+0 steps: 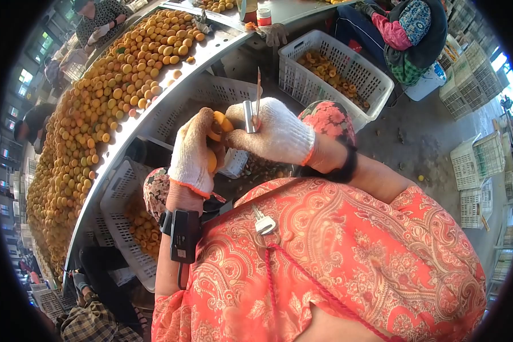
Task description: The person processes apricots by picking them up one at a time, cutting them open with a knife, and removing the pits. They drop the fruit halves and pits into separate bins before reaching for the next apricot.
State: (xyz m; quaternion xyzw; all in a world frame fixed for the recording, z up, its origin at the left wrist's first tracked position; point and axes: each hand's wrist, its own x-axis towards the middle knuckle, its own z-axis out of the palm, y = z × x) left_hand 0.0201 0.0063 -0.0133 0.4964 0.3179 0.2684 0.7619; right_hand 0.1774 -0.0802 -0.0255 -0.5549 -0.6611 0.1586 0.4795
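Note:
My left hand (192,151), in a white knit glove with brown stained fingers, is closed round orange fruit. One fruit (221,122) shows between both hands at the fingertips, and another (211,161) shows against the left palm. My right hand (271,132), gloved the same way, is wrapped round a knife with a metal sleeve (248,117); its thin blade (259,85) points up and away. The right fingertips touch the fruit held by the left hand. Part of the knife is hidden in the right fist.
A metal table (211,52) heaped with orange fruit (119,74) curves along the left. White crates of cut fruit stand at the upper right (359,67) and lower left (115,219). Other people sit at the upper right, upper left and lower left. Stacked crates (473,80) stand far right.

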